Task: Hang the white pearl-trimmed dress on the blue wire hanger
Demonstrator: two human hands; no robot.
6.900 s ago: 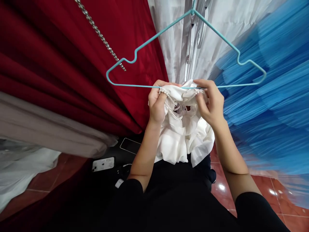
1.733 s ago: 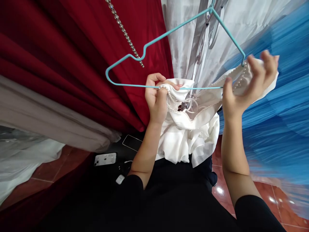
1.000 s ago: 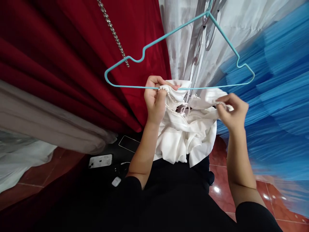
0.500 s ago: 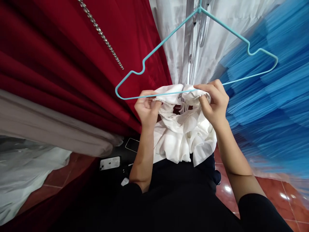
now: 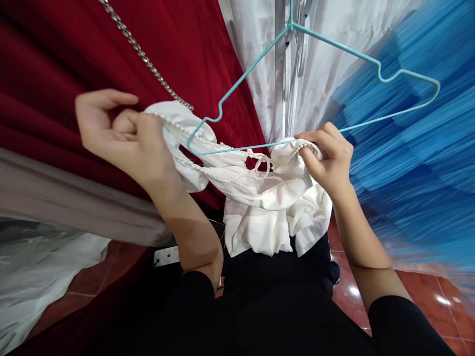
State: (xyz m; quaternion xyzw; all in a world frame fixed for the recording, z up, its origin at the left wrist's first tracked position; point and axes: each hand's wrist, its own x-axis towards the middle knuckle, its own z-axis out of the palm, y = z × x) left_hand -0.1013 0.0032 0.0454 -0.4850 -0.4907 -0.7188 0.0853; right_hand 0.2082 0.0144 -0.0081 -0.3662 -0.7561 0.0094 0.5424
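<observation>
The floor (image 5: 426,291) is of glossy red tile, with light glare at the right. Red fabric (image 5: 55,79) covers the left side, crossed by a glittering chain (image 5: 138,49); taupe fabric (image 5: 74,193) lies beneath it, and white fabric (image 5: 48,277) reaches the lower left. Blue tulle (image 5: 415,148) fills the right, with a metal stand (image 5: 293,84) centrally behind. A phone (image 5: 166,256), partly covered by the left forearm, lies at lower left on a dark surface, its edges lost in shadow. The white garment (image 5: 270,200), pearl-trimmed, spans both hands, stretched past the left end of the turquoise hanger (image 5: 291,26), its lower part falling in folds. The hanger's lower left corner overlaps the garment; whether it passes through an opening cannot be determined. Right hand (image 5: 330,155): thumb and fingers together, clamped on the garment's pearl edge at the hanger's bottom bar. Left hand (image 5: 118,131): beyond the hanger's left end, index finger bent and apart from the thumb, garment edge against the thumb; blurred, so whether it pinches cannot be told.
</observation>
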